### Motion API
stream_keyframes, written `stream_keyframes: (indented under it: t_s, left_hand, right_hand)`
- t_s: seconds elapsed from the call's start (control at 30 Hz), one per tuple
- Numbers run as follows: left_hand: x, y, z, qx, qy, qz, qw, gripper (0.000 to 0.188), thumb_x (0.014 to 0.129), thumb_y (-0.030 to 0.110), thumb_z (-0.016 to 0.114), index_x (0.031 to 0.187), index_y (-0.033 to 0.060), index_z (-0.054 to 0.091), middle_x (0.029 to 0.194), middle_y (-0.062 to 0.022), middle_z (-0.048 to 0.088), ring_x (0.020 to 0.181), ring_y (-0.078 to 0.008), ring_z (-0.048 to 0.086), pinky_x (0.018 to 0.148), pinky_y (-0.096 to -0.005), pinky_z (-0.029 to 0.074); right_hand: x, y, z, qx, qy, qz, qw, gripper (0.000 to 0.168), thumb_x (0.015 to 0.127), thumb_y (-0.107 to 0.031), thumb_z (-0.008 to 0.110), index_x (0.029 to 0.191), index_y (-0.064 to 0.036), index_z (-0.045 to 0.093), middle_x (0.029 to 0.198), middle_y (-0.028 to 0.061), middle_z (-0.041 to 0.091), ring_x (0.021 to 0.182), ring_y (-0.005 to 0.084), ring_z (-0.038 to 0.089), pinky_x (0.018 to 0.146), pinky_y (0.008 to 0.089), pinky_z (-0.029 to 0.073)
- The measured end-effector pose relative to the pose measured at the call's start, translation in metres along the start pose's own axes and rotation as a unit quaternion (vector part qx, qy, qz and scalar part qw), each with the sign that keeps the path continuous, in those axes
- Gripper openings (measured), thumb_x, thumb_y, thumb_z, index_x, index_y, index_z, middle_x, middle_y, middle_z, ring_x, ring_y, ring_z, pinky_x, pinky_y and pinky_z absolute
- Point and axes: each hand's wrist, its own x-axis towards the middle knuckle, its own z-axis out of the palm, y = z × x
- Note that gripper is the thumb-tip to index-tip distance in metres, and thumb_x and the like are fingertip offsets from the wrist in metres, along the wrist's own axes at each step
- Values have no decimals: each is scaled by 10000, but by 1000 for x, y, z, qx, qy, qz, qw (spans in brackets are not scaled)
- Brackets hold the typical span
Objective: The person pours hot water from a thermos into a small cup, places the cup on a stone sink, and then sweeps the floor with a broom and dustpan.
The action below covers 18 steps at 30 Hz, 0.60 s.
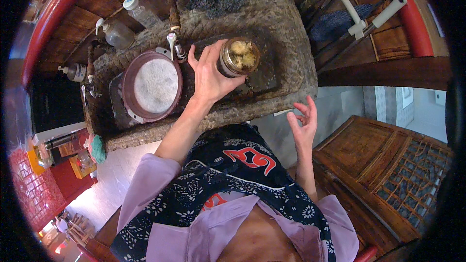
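My left hand grips an uncapped glass jar from its left side, over the right part of a rough stone sink. Pale yellow, flower-like clumps show inside the jar's mouth. My right hand is empty, its fingers apart and loosely curled, just off the sink's front right corner. Left of my left hand, a purple-brown plastic basin rests in the sink, filled with something white that looks like foam or cloudy water. A metal tap reaches over the basin's rim.
Along the back ledge stand a pump bottle, a clear white-lidded jar and a dark, tangled clump. Another tap is at the left. Long-handled tools lean at the right, above a carved wooden panel.
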Motion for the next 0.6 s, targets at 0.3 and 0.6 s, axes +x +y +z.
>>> stream_keyframes:
  t_s: [0.3,0.6]
  left_hand:
    - [-4,1,5,-34,27,2,999,748,438,259,778,1117,86,516,1058,-68,560,1022,-214,511,1012,-501,111]
    - [-6,2,8,-36,57,8,998,757,421,236,788,1119,98,527,1072,-47,558,1025,-190,509,1017,-473,109]
  right_hand:
    - [-3,0,0,7,3,9,1000,692,708,-154,696,1295,-46,345,1013,80,578,937,155,526,762,293,423]
    - [-4,-3,-1,1,9,15,1000,692,712,-147,702,1298,-60,344,1011,79,577,921,151,524,750,290,423]
